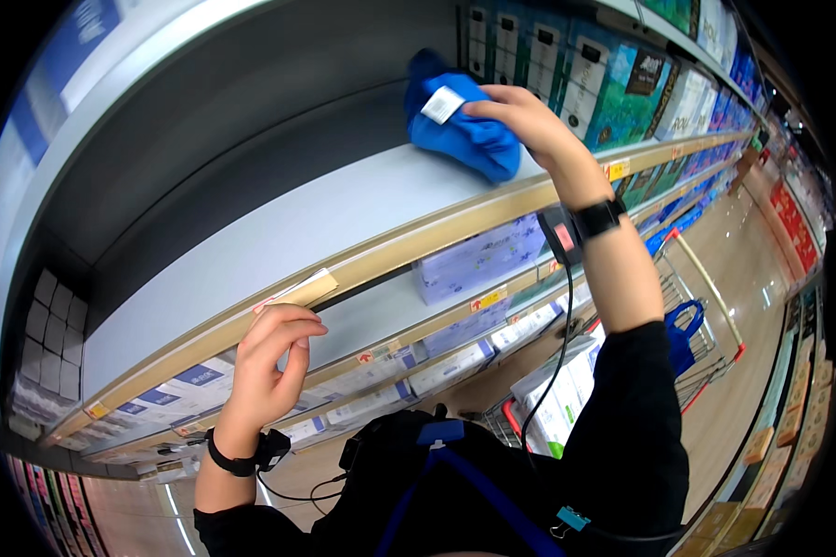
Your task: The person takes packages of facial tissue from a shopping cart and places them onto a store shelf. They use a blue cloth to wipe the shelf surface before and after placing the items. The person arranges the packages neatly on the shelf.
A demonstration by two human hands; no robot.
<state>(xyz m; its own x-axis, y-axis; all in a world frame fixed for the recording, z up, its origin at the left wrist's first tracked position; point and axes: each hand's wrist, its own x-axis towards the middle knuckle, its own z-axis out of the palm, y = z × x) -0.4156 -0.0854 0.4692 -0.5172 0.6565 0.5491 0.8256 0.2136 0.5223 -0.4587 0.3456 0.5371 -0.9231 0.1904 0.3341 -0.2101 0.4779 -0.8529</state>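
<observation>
My right hand grips a bunched blue cloth on the white shelf board. A white label shows on the cloth. The cloth's far end is blurred against the dark back of the shelf. At the shelf's front edge, my left hand is loosely curled, with a gap between thumb and fingers and nothing seen in it. Just above its knuckles, a paper price tag sits on the beige edge strip. Whether the fingers touch the strip, I cannot tell.
Teal boxed packs stand right of the cloth. Lilac packs fill part of the shelf below. A shopping cart with a blue bag and white packs stands at my right. A black cable hangs from my right wrist.
</observation>
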